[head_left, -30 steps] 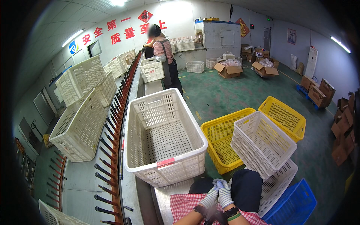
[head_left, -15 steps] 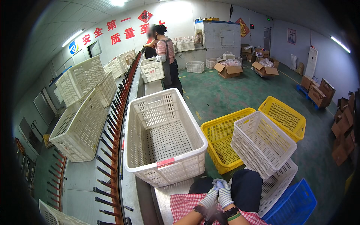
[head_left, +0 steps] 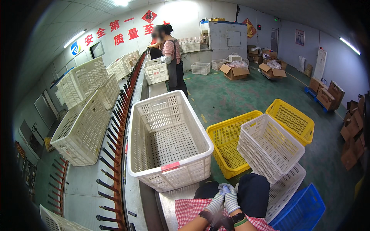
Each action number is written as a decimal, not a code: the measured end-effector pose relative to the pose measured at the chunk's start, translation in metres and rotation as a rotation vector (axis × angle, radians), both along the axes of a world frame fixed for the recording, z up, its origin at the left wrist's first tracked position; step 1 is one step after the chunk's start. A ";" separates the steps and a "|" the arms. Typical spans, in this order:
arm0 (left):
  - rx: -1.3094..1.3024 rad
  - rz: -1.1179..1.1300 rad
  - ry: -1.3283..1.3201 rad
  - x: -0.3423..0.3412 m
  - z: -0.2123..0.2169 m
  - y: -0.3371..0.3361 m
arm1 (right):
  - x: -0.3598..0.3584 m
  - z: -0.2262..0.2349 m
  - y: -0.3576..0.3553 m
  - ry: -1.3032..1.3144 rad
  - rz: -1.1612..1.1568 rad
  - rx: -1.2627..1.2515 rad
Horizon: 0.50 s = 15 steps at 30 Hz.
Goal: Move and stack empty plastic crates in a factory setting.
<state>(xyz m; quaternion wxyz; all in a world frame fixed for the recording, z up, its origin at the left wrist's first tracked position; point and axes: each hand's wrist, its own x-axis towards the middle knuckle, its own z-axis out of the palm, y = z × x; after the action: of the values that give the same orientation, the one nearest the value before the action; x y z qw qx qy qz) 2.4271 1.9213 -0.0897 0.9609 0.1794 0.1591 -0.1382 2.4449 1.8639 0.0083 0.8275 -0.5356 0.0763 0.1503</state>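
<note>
While the gloved left hand [head_left: 214,204] and right hand [head_left: 231,200] press together, fingers closed on each other, a white crate [head_left: 168,142] sits just beyond the fingertips.

Almost nothing has shifted since a second ago. Far ahead of my gloved left hand [head_left: 214,203] and right hand [head_left: 231,200], the person in the pink top [head_left: 171,57] at the far end of the line has turned a little and stands slightly more upright beside the white crate [head_left: 157,73]. A second person behind them shows more plainly now.
</note>
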 end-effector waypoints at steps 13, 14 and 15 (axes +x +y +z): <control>0.023 -0.022 -0.028 0.004 -0.010 0.001 | -0.001 -0.001 0.001 -0.015 0.005 -0.007; 0.024 -0.022 -0.028 0.004 -0.011 0.000 | 0.000 -0.002 0.001 -0.015 0.005 -0.006; 0.026 -0.021 -0.021 0.004 -0.012 0.000 | 0.000 -0.003 0.001 -0.010 0.004 -0.005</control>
<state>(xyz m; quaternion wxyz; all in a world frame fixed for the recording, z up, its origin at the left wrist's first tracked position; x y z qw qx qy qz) 2.4313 1.9216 -0.1019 0.9587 0.1951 0.1488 -0.1441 2.4449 1.8650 0.0053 0.8263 -0.5384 0.0717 0.1491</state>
